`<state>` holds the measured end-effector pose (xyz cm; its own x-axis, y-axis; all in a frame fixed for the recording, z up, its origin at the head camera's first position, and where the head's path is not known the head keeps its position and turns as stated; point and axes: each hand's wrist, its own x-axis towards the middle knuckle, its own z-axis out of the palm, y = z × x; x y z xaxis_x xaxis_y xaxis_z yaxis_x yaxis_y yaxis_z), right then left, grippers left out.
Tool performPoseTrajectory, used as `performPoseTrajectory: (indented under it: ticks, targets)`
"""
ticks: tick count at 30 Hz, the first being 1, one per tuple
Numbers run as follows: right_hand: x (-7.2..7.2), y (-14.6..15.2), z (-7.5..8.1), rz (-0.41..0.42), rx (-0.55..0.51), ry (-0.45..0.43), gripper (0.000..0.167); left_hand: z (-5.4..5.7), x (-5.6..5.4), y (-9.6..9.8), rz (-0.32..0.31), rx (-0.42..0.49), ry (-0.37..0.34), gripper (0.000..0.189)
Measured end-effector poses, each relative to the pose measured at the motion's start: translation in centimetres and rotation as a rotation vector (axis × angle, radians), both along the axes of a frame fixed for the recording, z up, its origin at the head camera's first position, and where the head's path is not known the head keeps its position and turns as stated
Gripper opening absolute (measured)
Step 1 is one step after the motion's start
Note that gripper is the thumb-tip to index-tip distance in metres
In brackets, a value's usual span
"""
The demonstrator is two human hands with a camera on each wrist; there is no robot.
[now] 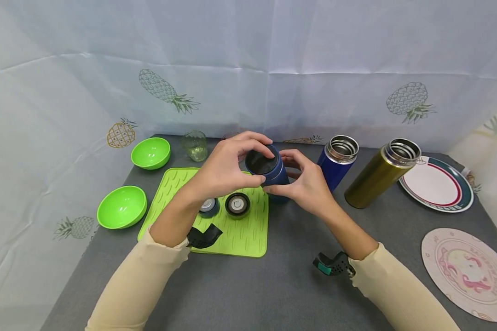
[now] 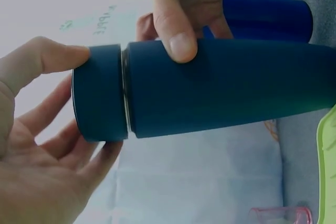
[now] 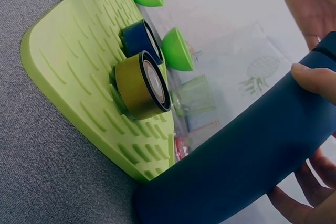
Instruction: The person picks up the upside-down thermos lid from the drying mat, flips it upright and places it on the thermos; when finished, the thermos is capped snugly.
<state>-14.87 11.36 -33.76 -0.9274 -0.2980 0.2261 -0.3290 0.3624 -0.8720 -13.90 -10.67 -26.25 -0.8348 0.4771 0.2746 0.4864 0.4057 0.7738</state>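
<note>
A dark blue thermos bottle (image 2: 226, 87) stands at the right edge of the green mat, its base down at the table. My left hand (image 1: 228, 165) grips its lid (image 2: 100, 98) from above, thumb and fingers spread round the rim. Lower down, my right hand (image 1: 304, 181) holds the upper body of the bottle. Between lid and body runs a thin shiny seam in the left wrist view. Two removed lids, one blue (image 3: 140, 40) and one gold (image 3: 137, 87), lie on the ridged green mat (image 1: 248, 239), below my left hand.
An open blue bottle (image 1: 330, 168) and an open gold bottle (image 1: 368, 179) stand to the right. Beyond them are a rimmed plate (image 1: 432, 181) and a pink round mat (image 1: 468, 271). Two green bowls (image 1: 122, 207) and a clear glass (image 1: 196, 146) stand on the left.
</note>
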Motion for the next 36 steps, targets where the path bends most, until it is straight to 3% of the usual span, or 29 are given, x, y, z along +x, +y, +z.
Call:
performPoseTrajectory:
  ticks: [7,10,12,18,23,36]
  targets:
    - [0.0,0.0,-0.1,0.001,-0.006,-0.008,0.074,-0.1,-0.6,-0.3,-0.120,-0.008,-0.032,0.038]
    - [0.0,0.0,-0.1,-0.001,-0.008,-0.010,0.074,-0.1,-0.5,-0.2,-0.126,-0.015,-0.022,0.039]
    - [-0.1,0.0,-0.1,-0.001,-0.012,-0.008,0.073,-0.1,-0.3,-0.1,-0.092,-0.020,0.005,0.038]
    - [-0.1,0.0,0.0,0.003,-0.009,0.007,0.070,0.0,0.2,0.5,0.104,-0.065,0.060,0.055]
    - [-0.1,0.0,0.0,-0.002,-0.003,0.009,0.071,-0.2,0.3,0.8,0.134,-0.079,0.062,0.045]
    - [-0.1,0.0,-0.1,0.001,0.002,-0.005,0.074,-0.1,-0.6,-0.2,-0.099,0.011,-0.047,0.032]
